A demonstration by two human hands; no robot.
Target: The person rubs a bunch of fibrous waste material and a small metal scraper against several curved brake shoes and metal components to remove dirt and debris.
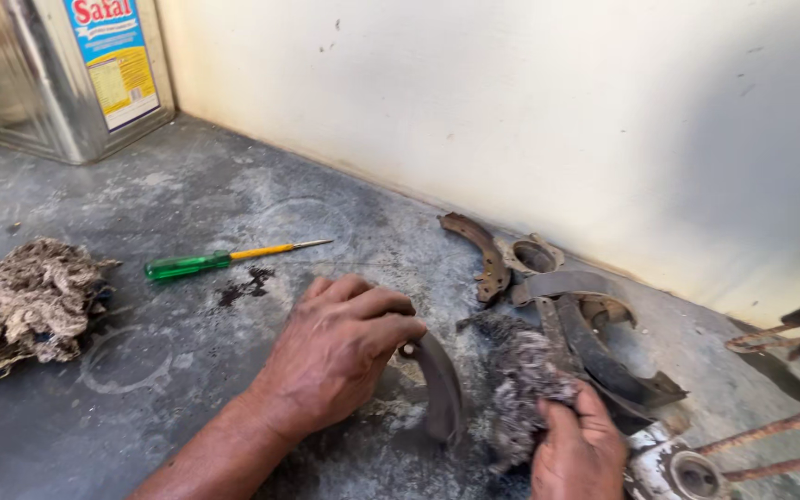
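Low in the middle of the frame, the left hand (340, 347) reaches in from the bottom edge with its fingers curled down and closed on the upper end of a curved, dark grey metal brake shoe (437, 384), which stands on edge on the grimy grey concrete floor (187, 194) and arcs down and to the right from the fingertips. Just to the right of that shoe, the right hand (581, 449) sits at the bottom edge, closed in a fist around a tangled wad of grey cotton waste (525, 380); the wad rises above the knuckles and lies just beside the shoe's outer curve, though whether the two touch cannot be told. Above and to the right of both hands, close to the foot of the cream wall (511, 111), lies a loose heap of rusty brown brake shoes and ring-shaped metal parts (557, 296). A screwdriver with a green translucent handle and yellow shank (224, 259) lies on the floor to the upper left of the left hand, well apart from it. At the far left edge rests a larger bundle of dirty beige cotton waste (25, 301), and a shiny square metal tin with a blue and yellow label (57, 74) stands in the upper left corner.
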